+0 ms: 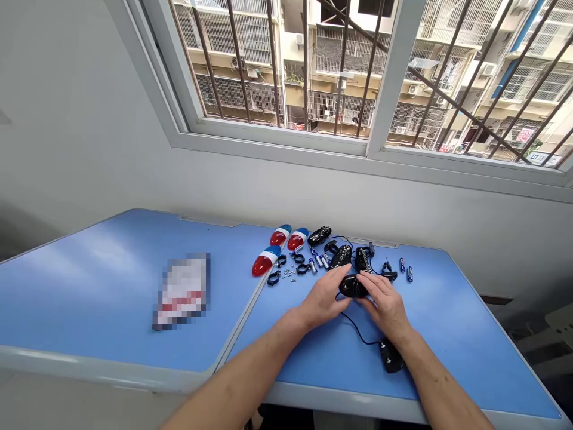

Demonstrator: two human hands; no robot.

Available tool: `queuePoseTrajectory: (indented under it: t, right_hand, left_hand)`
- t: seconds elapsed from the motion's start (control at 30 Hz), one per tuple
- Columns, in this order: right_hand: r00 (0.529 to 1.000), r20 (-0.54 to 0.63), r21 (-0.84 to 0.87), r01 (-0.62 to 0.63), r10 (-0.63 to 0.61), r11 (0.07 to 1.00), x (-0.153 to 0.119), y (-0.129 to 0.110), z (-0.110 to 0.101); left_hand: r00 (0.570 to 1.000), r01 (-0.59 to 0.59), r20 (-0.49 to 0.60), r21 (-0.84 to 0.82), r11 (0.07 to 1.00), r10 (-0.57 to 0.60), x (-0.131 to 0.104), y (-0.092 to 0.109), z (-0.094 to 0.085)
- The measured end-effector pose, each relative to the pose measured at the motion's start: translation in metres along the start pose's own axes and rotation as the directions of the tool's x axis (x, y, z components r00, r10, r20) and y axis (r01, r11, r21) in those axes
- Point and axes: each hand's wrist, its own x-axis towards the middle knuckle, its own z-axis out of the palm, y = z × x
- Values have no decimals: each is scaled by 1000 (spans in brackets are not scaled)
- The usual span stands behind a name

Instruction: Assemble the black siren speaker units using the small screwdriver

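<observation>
Both hands grip a glossy black oval housing just above the table's right half. My left hand closes on its left end, and my right hand wraps its right end, hiding part of it. A thin black cable runs below my hands to a small black unit lying by my right forearm. Behind my fingers lie further black oval housings and a black piece with wiring.
Three red, white and blue oval shells lie to the left. Near them are black ring clamps, small screws and several batteries; two more batteries lie right. A pixelated packet rests on the left table. The barred window is behind.
</observation>
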Motion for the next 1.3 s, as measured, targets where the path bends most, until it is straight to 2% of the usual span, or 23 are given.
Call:
queuePoseTrajectory:
  t: [0.23, 0.4, 0.5, 0.6, 0.73, 0.83, 0.97, 1.13, 1.2, 1.3]
  right_hand:
    - [999, -36, 40, -28, 30, 999, -1, 0, 0]
    - [998, -56, 64, -18, 22, 998, 0, 0, -1]
    - [998, -62, 61, 8, -4, 998, 1, -1, -2]
    - [996, -76, 71, 43, -38, 997, 2, -3, -2]
    - [994, -81, 89, 79, -71, 993, 1, -5, -1]
    - [991, -91, 96, 107, -99, 990, 1, -7, -2]
    - [986, -98, 109, 145, -134, 984, 4, -12, -3]
    - [984, -83, 113, 166, -157, 980, 5, -15, -3]
    - [985, -74, 113, 163, -155, 980, 5, -15, -4]
    - [990, -60, 111, 134, -128, 985, 5, -16, -4]
  left_hand:
    - [996, -11, 86, -150, 989, 24, -1, 4, -2]
    - [981, 14, 188, -268, 963, 38, -1, 11, -15]
    - [978, 148, 196, -390, 909, -75, 1, 15, -21]
    - [953, 295, 200, -457, 839, -227, 5, 16, -20]
    - [927, 371, 232, -476, 797, -294, 8, 17, -16]
    - [897, 442, 290, -551, 708, -335, 8, 19, -16]
    - [879, 470, 292, -666, 579, -377, 7, 22, -16]
    - [805, 551, 418, -790, 269, -421, 9, 26, -13]
    - [788, 563, 430, -794, 230, -441, 11, 27, -13]
    - [794, 549, 390, -790, 274, -465, 11, 27, -12]
